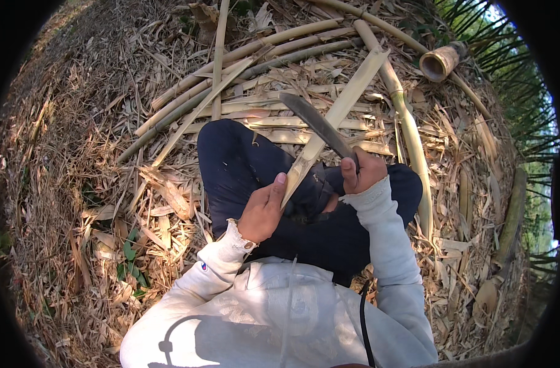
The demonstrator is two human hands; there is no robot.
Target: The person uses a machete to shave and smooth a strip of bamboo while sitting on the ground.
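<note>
My left hand [263, 210] is closed around the near end of a pale split bamboo strip [339, 113], its thumb lying along the top face. The strip slants up and away to the right over my crossed legs, and its far end reaches a bamboo pole [404, 119]. In my right hand [367, 172] is a machete [317, 124] with a dark, broad blade; the fingers wrap its handle, which is mostly hidden. The blade points up and left and crosses over the strip's middle. Whether its edge touches the strip I cannot tell.
Several split strips [280, 135] lie flat just beyond my knees. Behind them are long bamboo poles [249, 52]. A hollow bamboo section [438, 64] rests at the far right, and a broken bamboo piece [171, 191] is left of my knee. Dry leaves and shavings cover the ground.
</note>
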